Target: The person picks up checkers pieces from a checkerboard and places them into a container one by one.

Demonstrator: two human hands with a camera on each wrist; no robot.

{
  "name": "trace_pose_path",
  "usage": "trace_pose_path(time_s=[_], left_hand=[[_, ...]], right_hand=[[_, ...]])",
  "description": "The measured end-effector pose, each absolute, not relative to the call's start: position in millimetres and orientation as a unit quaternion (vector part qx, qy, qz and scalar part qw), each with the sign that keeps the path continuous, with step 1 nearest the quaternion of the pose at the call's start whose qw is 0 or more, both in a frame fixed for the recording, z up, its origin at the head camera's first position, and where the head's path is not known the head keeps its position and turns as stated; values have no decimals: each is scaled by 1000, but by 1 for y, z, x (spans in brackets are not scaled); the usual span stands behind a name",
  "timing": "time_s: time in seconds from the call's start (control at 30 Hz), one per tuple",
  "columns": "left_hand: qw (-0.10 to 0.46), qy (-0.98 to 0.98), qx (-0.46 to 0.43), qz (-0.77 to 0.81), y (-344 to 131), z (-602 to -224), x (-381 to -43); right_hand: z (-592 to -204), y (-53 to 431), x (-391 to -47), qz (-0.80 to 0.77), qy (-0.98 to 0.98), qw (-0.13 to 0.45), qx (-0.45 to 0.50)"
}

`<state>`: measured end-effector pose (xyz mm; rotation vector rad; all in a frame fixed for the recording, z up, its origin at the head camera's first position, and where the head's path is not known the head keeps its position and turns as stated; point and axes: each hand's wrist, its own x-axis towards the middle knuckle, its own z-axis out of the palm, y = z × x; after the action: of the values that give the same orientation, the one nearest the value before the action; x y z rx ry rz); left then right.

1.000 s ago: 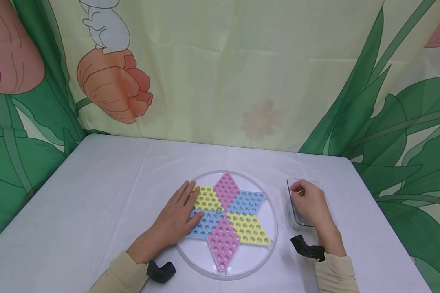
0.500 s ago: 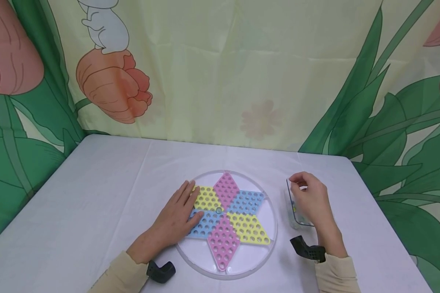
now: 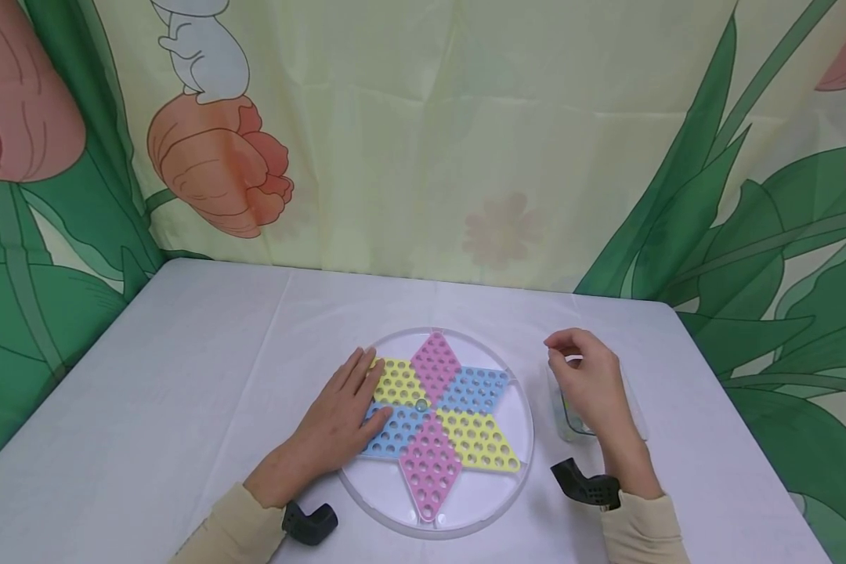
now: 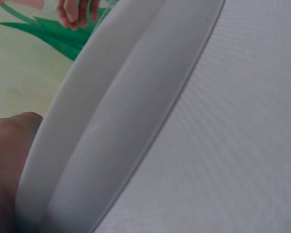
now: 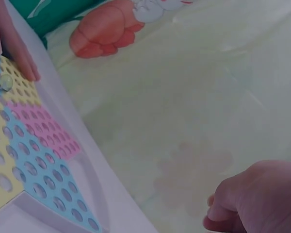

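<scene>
My left hand (image 3: 345,411) rests with straight fingers on the left part of the Chinese checkers board (image 3: 430,470). Pink, yellow and blue points full of holes make up its star. One glass marble (image 3: 421,405) sits near the star's middle, also seen in the right wrist view. On the right, my right hand (image 3: 588,376) is raised over a clear plastic box (image 3: 569,429), its thumb and fingertips brought together in a pinch. What they hold is hidden by the fingers; a marble fits the grip. Small coloured bits show through the box wall.
A white cloth (image 3: 183,376) covers the table. Behind it hangs a printed curtain (image 3: 409,157) with tulips, leaves and a white animal. Each wrist carries a black camera mount (image 3: 310,523). The board's raised round rim (image 4: 111,107) fills much of the left wrist view.
My right hand has lifted out of the box and shifted a little left, fingertips now past the box's left edge. The left hand, board and marble stay where they were.
</scene>
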<state>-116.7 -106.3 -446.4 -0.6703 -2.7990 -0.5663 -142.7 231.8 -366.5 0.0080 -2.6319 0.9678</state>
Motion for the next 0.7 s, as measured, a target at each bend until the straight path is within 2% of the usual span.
trace_pose_path(time_s=[0.7], left_hand=[[91,-951,-219,-196,-105,-446,-116]], right_hand=[[-368,211,-142,357,-922,136,69]])
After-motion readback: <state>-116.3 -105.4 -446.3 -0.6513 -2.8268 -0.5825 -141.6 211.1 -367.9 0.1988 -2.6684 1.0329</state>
